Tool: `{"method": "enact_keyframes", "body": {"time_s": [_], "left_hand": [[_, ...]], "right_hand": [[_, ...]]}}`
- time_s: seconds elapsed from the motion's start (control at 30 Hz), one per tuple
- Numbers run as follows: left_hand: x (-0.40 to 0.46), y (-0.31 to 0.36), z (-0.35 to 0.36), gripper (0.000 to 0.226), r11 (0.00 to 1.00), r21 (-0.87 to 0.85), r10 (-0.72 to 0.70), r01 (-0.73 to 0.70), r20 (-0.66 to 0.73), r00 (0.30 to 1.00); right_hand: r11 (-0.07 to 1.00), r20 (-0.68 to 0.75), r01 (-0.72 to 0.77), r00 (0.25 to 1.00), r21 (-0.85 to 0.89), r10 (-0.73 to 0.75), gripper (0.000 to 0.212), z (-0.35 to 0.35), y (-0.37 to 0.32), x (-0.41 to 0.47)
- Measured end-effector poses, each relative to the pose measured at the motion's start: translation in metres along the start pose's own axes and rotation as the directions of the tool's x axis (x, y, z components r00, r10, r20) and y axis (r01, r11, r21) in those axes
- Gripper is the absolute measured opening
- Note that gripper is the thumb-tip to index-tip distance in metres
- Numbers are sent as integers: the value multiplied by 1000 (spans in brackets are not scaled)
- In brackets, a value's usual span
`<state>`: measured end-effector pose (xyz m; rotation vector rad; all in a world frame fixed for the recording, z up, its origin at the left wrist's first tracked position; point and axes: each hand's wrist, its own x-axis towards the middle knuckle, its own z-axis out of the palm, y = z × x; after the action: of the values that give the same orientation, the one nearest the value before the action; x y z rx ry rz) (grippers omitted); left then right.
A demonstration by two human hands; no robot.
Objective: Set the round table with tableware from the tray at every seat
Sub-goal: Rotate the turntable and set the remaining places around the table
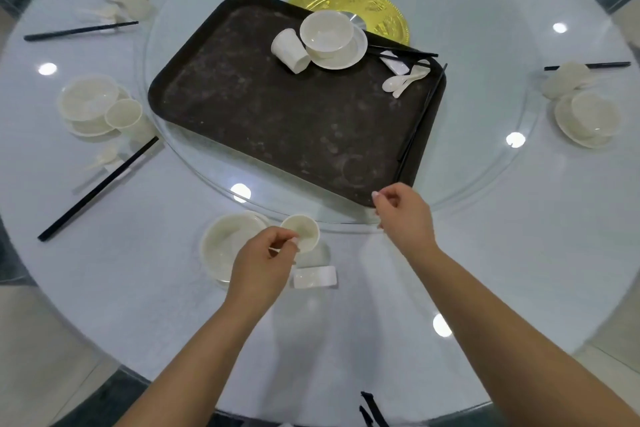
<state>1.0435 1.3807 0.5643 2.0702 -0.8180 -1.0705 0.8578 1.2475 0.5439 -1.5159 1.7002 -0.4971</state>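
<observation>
A round white surface (485, 218) carries a glass turntable (485, 156), and on that sits a dark brown tray (277, 107) with a worn, blotchy face. No brand, label or writing on any piece can be read; a gold disc (374, 7) behind the tray bears raised marks too blurred to make out. At the tray's far end a white bowl (325, 31) stands on a plate (349, 52), a white cup (289, 50) lies tipped on its side against them, and two white spoons (403, 80), a white rest (394, 62) and black chopsticks (405, 52) lie just beside; another pair of chopsticks (419, 118) runs along the tray's right rim. At the near seat a bowl (228, 243) sits on the surface, with a small cup (301, 230) touching its right side and a white chopstick rest (315, 277) just in front. The left hand (263, 263) hovers over this setting with fingers curled and fingertips pinched close at the cup's rim; whether it truly holds anything cannot be told. The right hand (403, 211) is at the tray's near corner, thumb and forefinger drawn together, and whether they nip the chopstick ends there is unclear. Other seats around the surface already carry bowls, cups, spoons and chopsticks, among them a setting at the left (90, 104) and one at the right (585, 118).
</observation>
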Motion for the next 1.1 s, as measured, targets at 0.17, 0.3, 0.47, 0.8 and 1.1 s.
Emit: {"method": "enact_keyframes", "body": {"time_s": [0.17,0.3,0.47,0.8,1.1], "left_hand": [[17,30,3,14,999,-3,43,-43,28,999],[29,46,14,10,998,3,68,-68,49,996],[38,51,23,10,999,-35,36,-33,78,996],[48,37,30,6,1000,-22,2,1,139,990],[50,33,41,11,1000,25,-4,-1,195,981]], "right_hand": [[997,-96,-63,994,-52,58,23,-19,-20,62],[969,-66,-136,990,-206,125,14,-22,-35,103],[940,-60,-251,968,-233,244,16,-21,-47,131],[888,-82,-229,973,-398,214,29,-22,-40,154],[830,40,-182,971,-527,238,27,-17,-40,155]]}}
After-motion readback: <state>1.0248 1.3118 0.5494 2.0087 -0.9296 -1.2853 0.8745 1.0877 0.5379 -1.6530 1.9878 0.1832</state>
